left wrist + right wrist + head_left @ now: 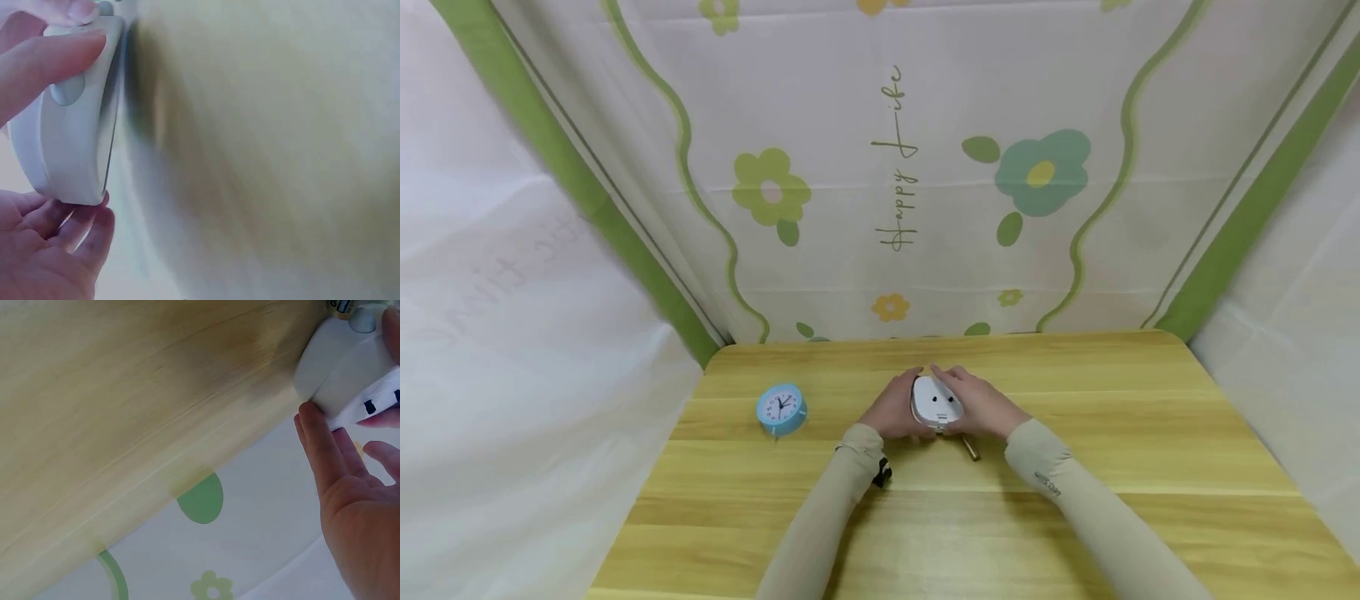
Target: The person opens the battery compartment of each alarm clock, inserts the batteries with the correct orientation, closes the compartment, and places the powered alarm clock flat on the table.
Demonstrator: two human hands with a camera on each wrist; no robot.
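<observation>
While both hands meet at the table's twelve o'clock half, the left hand (892, 408) grips one side of a white, rounded plastic case with two black dots (937, 402), fingers curled round its edge; the right hand (988, 406) holds the opposite side between thumb and fingers. Cannot tell whether the case touches the surface. Near it, at five o'clock, a gold-and-black cylindrical battery (972, 448). Well apart, at nine o'clock, a round light-blue clock with white dial (781, 408). All over a yellowish wood-grain table (1150, 442); beyond, at twelve, a white flower-printed fabric curtain (827, 267).
</observation>
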